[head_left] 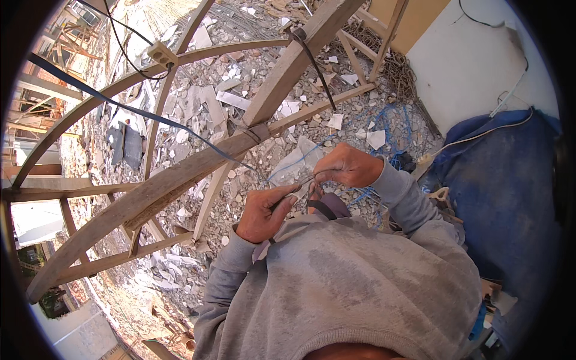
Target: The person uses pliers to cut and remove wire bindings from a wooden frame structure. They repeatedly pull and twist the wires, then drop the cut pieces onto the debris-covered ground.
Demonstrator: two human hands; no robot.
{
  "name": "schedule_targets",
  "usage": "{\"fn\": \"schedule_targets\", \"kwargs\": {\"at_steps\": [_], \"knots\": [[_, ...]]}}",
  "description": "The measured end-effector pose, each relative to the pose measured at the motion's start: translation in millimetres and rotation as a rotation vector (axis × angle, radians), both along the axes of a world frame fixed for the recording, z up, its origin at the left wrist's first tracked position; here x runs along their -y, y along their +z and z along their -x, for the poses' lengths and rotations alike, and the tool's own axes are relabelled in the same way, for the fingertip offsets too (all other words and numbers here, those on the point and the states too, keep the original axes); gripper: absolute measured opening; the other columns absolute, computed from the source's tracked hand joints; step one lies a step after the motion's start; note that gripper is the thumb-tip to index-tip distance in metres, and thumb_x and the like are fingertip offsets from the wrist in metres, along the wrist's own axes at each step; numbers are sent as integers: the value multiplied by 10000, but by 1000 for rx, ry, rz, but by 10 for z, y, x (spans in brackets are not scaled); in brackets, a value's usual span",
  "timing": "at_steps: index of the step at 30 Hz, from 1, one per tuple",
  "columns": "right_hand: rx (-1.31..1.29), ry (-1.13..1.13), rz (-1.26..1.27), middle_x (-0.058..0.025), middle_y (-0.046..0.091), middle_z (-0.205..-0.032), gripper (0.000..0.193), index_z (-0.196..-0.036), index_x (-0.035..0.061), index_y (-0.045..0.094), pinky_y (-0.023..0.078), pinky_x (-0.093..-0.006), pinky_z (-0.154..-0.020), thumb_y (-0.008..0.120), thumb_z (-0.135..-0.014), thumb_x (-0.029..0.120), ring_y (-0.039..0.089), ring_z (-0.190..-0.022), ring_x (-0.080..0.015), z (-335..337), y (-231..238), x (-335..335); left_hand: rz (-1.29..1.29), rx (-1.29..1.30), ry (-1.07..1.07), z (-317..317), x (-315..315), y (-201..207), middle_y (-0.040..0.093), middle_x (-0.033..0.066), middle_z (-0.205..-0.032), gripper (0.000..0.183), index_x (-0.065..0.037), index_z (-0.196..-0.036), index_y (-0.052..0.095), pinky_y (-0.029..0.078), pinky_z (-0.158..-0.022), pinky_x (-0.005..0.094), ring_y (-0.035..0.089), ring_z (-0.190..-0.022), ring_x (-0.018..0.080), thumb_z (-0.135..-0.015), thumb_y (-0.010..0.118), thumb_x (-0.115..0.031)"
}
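In front of my chest, my left hand (263,213) is closed in a pinch, thumb against the fingers. My right hand (353,166), a little higher and to the right, is also pinched shut. A short, thin dark strip (308,179) spans the gap between the fingertips of both hands; its exact kind is too small to make out. Just beyond my left hand, a long dark blue strap (180,127) slants down from the upper left and ends near the fingers. A thin blue cord (294,163) lies past the hands.
A wooden frame of beams (198,159) crosses ahead and left, with a socket block (162,54) hanging from a cable. Broken rubble (240,78) covers the ground. To the right are a blue tarp (504,198), a white wall (474,66) and tangled blue cord (390,129).
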State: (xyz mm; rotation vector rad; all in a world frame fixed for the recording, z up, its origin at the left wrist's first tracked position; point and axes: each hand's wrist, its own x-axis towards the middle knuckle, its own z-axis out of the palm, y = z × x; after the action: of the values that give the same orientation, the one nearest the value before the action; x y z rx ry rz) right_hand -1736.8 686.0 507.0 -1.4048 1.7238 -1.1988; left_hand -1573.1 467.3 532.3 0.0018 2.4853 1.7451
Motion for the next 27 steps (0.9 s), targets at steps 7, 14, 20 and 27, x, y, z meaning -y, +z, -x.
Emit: {"fn": "schedule_targets", "kwargs": {"at_steps": [7,14,20,27], "knots": [[20,-22,9,-121,709,-809,199,-958,-22,718,499,-336,-626,661,-957,168,676,-674,-260,21,-317,-260,-85,204,-45,170,112,-183,669,68,-680,272,43,-1021,754,470,-568,306,570,-640,82,-971,658,-206],[397,-278,-149,-149,675,-702,219,-860,-32,726,498,-373,-603,676,-887,180,653,-617,-257,-154,-525,-275,433,-107,-222,389,-101,-409,711,163,-786,153,-94,-947,750,515,-574,431,683,-696,364,-923,658,-214],[57,-347,-227,-175,649,-695,219,-749,28,702,484,-444,-601,687,-856,218,615,-606,-365,-110,-775,-201,883,4,-379,294,-19,-586,677,114,-703,68,-115,-928,651,517,-556,444,694,-659,321,-904,626,-173],[-138,-322,-151,-176,628,-691,208,-746,45,675,470,-470,-601,667,-865,215,610,-649,-399,-206,-749,-123,898,-22,-248,205,129,-876,690,96,-758,70,-109,-940,634,502,-516,445,692,-656,286,-888,619,-152]]}}
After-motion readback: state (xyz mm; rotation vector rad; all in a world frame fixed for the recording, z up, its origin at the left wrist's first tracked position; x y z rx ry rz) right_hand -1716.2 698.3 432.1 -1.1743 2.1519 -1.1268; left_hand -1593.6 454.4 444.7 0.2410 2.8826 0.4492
